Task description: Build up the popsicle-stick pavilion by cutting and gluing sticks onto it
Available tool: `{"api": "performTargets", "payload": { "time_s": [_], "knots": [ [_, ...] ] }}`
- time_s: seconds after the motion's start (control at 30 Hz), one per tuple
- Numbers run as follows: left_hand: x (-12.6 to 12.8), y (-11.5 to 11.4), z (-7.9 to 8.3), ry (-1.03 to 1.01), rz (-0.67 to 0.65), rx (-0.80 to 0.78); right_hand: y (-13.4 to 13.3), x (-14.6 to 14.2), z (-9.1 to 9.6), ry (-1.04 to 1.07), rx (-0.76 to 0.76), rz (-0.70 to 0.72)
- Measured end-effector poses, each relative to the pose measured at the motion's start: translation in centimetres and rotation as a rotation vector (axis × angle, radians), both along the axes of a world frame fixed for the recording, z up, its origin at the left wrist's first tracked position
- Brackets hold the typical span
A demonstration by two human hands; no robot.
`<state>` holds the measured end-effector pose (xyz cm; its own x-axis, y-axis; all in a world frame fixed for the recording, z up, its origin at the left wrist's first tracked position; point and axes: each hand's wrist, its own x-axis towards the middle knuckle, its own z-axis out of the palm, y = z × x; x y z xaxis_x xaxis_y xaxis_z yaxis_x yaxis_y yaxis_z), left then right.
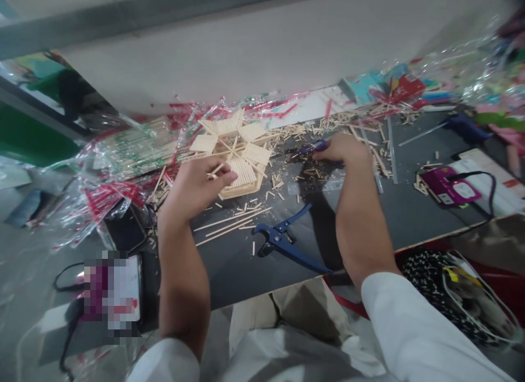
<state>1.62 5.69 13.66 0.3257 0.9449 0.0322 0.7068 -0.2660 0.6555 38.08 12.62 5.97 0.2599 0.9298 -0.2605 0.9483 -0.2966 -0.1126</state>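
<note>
My left hand [199, 185] is closed, with a short thin wooden stick [219, 170] pinched between thumb and fingers. It is beside the front left of a star-shaped model [233, 144] built of pale wooden sticks, which stands on the dark table. Farther right, my right hand [346, 149] has its fingers closed on a small tool with purple-blue handles [310, 148]; its working end is unclear among the scraps. Between my forearms lies a blue pipe cutter [283, 241]. A few long thin sticks [232, 223] lie in front of the model.
Cut stick pieces [311, 130] litter the dark table [229, 272]. A clear ruler [315, 186] lies near my right hand. Stick bundles in plastic [135, 144] are at the left. At the right are a blue glue gun [463, 127] and a purple device [451, 186] with a black cable.
</note>
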Motion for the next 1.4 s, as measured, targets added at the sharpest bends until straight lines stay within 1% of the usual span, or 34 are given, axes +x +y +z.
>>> {"api": "performTargets", "payload": {
  "time_s": [0.07, 0.13, 0.17, 0.23, 0.27, 0.33, 0.4, 0.43, 0.5, 0.6, 0.73, 0.83, 1.0, 1.17, 1.4],
  "knots": [
    [0.6, 0.1, -0.5, -0.027, -0.015, -0.014, -0.4, -0.3, 0.9, 0.031, 0.075, -0.014],
    [1.0, 0.2, -1.0, -0.06, -0.026, -0.013, -1.4, -1.1, 2.5, 0.152, 0.224, 0.035],
    [1.1, 0.3, -1.2, -0.076, -0.031, -0.01, -2.1, -1.8, 3.4, 0.26, 0.319, 0.087],
    [1.2, 0.4, -1.3, -0.106, -0.035, -0.002, -3.6, -3.8, 5.0, 0.496, 0.492, 0.267],
    [1.2, 0.4, -1.4, -0.116, -0.036, 0.001, -4.3, -5.0, 5.7, 0.591, 0.548, 0.369],
    [1.1, 0.5, -1.3, -0.135, -0.04, 0.01, -5.6, -7.7, 6.6, 0.724, 0.59, 0.578],
    [1.1, 0.5, -1.1, -0.167, -0.054, 0.026, -6.4, -10.2, 6.8, 0.76, 0.569, 0.758],
    [1.1, 0.5, -1.1, -0.188, -0.066, 0.035, -6.6, -11.3, 6.7, 0.758, 0.562, 0.826],
    [1.0, 0.6, -1.1, -0.223, -0.079, 0.049, -6.7, -12.7, 6.3, 0.741, 0.561, 0.913],
    [0.8, 0.6, -1.1, -0.235, -0.067, 0.048, -6.6, -13.5, 5.7, 0.743, 0.586, 0.946],
    [0.8, 0.6, -0.9, -0.296, -0.074, 0.014, -6.4, -13.6, 5.2, 0.748, 0.625, 0.969],
    [1.0, 0.5, -0.7, -0.305, -0.048, -0.012, -6.3, -13.7, 5.0, 0.733, 0.68, 0.985],
    [1.3, 0.4, -0.7, -0.251, -0.037, 0.016, -6.0, -13.5, 4.7, 0.704, 0.72, 0.975],
    [1.4, 0.2, -0.6, -0.186, -0.102, 0.036, -5.6, -12.9, 4.5, 0.645, 0.778, 0.923],
    [1.3, 0.2, -0.5, -0.151, -0.118, 0.051, -5.3, -12.9, 4.3, 0.639, 0.765, 0.897]
  ]
}}
